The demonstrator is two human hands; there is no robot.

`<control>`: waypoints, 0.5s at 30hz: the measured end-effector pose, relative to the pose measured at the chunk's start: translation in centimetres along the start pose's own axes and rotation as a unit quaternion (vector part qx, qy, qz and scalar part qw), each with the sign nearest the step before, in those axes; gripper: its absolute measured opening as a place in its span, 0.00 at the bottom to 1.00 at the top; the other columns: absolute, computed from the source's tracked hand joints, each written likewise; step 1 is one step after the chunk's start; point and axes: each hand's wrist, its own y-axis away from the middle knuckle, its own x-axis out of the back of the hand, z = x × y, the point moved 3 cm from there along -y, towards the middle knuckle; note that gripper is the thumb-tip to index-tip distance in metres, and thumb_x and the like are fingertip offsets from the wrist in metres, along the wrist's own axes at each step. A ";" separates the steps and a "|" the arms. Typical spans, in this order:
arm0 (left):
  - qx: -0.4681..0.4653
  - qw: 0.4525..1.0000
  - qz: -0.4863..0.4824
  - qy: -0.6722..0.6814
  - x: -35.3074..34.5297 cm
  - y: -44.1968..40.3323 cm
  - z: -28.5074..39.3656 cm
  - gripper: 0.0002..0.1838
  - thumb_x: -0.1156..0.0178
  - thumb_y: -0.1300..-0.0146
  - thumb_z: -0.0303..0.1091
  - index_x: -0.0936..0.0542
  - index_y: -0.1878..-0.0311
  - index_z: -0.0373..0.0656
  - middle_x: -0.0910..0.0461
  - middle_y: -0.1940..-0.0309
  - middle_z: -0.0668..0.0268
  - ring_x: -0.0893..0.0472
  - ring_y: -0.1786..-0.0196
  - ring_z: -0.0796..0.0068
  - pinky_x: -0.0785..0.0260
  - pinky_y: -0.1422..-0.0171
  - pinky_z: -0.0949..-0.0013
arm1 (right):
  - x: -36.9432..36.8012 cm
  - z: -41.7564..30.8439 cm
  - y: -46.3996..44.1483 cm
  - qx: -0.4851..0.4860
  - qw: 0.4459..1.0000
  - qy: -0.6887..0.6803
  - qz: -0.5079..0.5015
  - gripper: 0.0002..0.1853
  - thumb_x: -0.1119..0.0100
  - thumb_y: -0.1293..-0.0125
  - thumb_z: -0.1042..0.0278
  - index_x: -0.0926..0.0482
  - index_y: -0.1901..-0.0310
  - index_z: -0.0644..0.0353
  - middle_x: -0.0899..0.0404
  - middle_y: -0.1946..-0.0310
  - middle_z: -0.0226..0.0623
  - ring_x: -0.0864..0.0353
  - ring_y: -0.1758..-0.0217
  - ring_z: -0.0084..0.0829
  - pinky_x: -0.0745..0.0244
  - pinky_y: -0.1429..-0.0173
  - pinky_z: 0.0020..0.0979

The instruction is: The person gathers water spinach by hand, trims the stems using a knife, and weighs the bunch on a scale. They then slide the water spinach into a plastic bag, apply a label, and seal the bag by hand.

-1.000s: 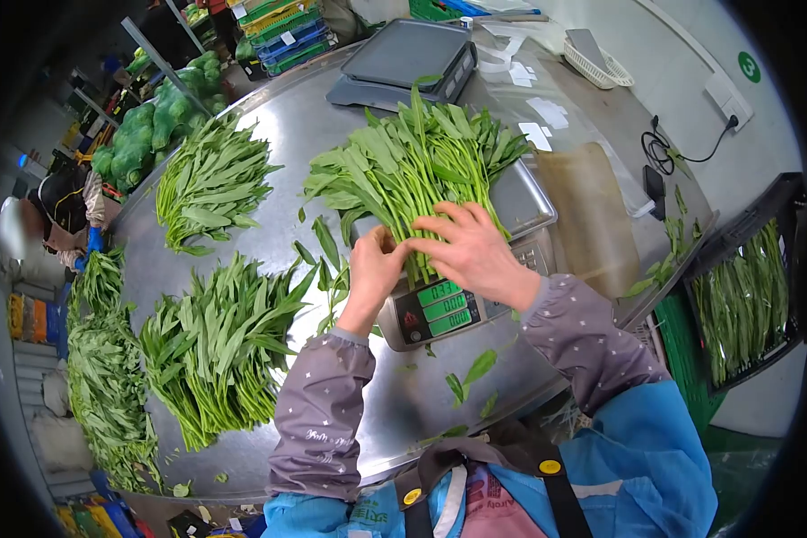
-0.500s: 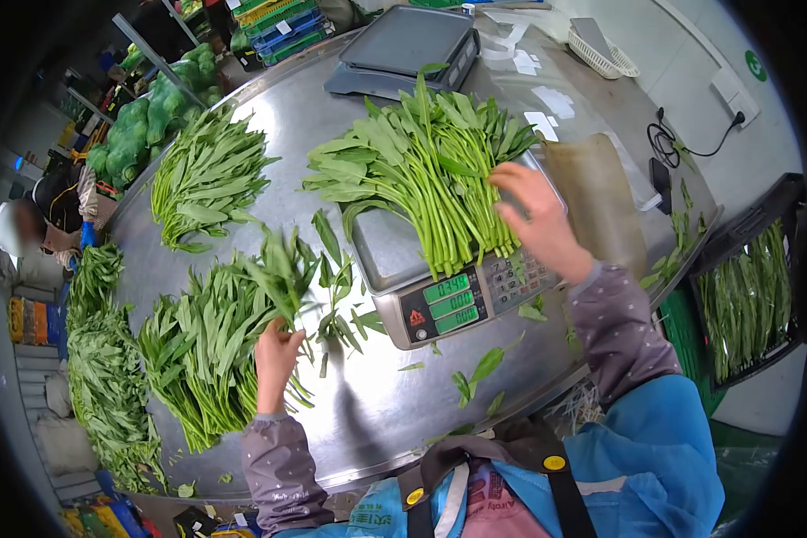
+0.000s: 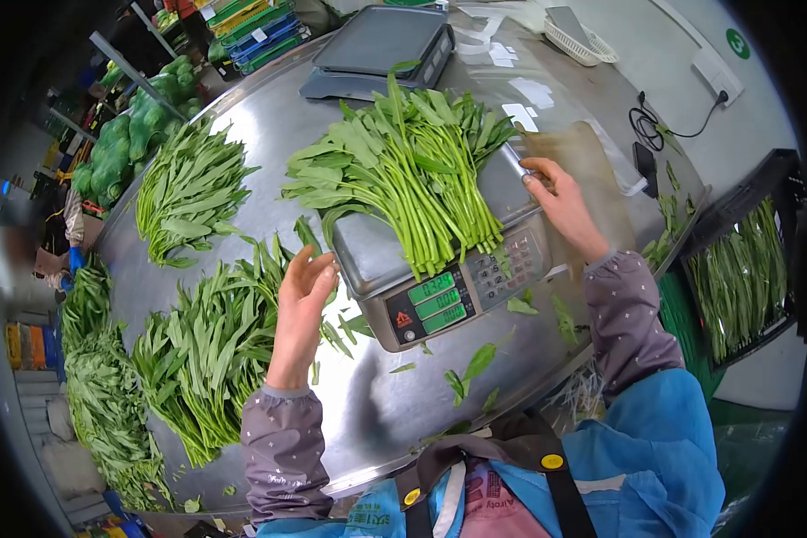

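A bunch of leafy greens [image 3: 412, 170] lies on the tray of a digital scale [image 3: 439, 309], its stems toward me and its display lit green. My left hand [image 3: 305, 309] is raised at the scale's left side, fingers apart, with nothing in it. My right hand [image 3: 560, 202] is at the right edge of the scale's tray, fingers apart and holding nothing. Beside my left hand lies a large pile of greens [image 3: 211, 359], and a smaller pile [image 3: 188, 188] sits farther back.
Behind the scale stands a second scale [image 3: 381, 45]. A white basket [image 3: 578, 40] is at the back right, near a black cable [image 3: 646, 125]. A black crate of greens [image 3: 740, 278] stands at right. More greens [image 3: 108, 403] and a co-worker's blue-gloved hand [image 3: 76, 258] are at left.
Both hands have left the bunch's stems. My left hand moved left, held a sprig half a second ago, and is now without it. My right hand moved to the tray's right edge.
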 end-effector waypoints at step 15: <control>0.117 0.974 -0.087 0.172 -9.4 -7.9 -2.4 0.28 0.43 0.37 0.45 0.33 0.45 0.29 0.26 0.50 0.55 0.26 0.51 0.66 0.33 0.47 0.64 | -9.9 0.2 -3.9 -0.170 0.979 -0.011 -0.109 0.33 0.47 0.39 0.45 0.32 0.50 0.75 0.25 0.55 0.59 0.24 0.50 0.47 0.30 0.47 0.40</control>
